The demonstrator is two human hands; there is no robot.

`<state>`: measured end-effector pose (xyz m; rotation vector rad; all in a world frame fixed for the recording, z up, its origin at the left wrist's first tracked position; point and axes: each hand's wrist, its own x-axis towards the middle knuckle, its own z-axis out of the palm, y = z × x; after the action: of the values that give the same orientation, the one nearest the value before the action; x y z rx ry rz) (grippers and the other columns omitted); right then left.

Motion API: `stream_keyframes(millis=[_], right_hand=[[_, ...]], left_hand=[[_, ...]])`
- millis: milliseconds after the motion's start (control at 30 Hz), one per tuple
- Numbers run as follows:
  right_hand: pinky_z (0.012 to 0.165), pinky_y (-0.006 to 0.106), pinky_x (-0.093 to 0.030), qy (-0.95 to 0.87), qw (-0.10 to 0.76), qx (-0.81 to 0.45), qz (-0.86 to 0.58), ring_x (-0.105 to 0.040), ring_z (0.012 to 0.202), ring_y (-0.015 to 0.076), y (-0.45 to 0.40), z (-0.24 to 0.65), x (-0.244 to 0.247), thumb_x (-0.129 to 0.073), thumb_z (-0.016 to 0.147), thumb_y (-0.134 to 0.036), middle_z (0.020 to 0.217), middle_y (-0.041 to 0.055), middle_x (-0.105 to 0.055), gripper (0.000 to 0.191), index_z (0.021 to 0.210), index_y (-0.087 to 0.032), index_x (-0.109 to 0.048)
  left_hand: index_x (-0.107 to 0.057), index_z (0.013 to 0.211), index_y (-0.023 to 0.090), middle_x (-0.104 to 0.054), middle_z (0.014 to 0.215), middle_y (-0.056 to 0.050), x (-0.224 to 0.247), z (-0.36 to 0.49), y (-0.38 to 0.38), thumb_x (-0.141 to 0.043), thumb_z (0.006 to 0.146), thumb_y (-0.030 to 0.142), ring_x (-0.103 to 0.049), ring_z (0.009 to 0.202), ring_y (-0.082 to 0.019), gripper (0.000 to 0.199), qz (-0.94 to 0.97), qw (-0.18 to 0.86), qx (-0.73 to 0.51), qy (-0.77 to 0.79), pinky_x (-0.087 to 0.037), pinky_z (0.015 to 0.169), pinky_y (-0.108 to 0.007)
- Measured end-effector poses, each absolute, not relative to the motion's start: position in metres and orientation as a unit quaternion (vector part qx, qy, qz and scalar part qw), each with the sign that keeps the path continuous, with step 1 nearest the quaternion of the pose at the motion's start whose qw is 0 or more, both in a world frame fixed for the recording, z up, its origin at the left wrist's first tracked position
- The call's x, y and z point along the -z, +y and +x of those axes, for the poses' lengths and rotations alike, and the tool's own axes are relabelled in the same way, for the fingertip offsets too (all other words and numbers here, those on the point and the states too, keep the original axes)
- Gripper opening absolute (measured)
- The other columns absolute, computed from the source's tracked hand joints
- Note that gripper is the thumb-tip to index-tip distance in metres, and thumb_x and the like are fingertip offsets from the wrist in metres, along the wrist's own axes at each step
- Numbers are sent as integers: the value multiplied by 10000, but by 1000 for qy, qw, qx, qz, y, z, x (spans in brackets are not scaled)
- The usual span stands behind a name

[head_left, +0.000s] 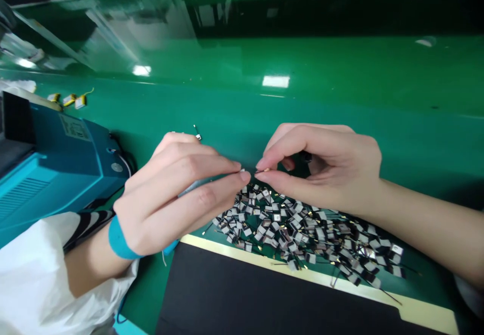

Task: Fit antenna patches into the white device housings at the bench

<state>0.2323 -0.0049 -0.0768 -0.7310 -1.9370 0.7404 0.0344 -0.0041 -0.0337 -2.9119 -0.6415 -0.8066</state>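
Left grip (177, 193) pinching a slim grey tool (200, 184), right grip (321, 166) pressed together on a tiny gold-tipped wire (262, 170) at frame centre, just above a heap of small wired black-and-white components (302, 229) on the green counter (340, 82).

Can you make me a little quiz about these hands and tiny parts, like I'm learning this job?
1. The left hand holds a slim grey tool. What colour is the strap on its wrist?
2. True or false: the right hand pinches a tiny gold-tipped piece.
3. Where is the heap of small black-and-white wired parts?
A. On the black sheet
B. On the green bench
C. Inside the teal machine

Key: 1. Teal. 2. True. 3. B.
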Motion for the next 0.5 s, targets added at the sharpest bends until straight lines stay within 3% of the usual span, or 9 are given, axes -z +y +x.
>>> stream_keyframes(millis=[333,500], right_hand=[[543,173,-451,-780,461,-298,-300,-538,617,42,-6,232,78,-572,766,-182,668,-44,-581,40,735,-176,-547],[546,157,-448,-776,463,-304,-302,-535,602,24,-6,233,77,-587,753,-193,640,-61,-572,82,688,-170,-542]], left_hand=[[-642,784,106,-657,784,-89,25,35,-1,-674,696,165,-625,690,-175,111,-950,-17,238,-200,-491,632,-312],[-615,853,200,-639,862,-4,31,29,-5,-603,774,253,-604,764,-130,96,-947,-8,214,-239,-485,729,-296]])
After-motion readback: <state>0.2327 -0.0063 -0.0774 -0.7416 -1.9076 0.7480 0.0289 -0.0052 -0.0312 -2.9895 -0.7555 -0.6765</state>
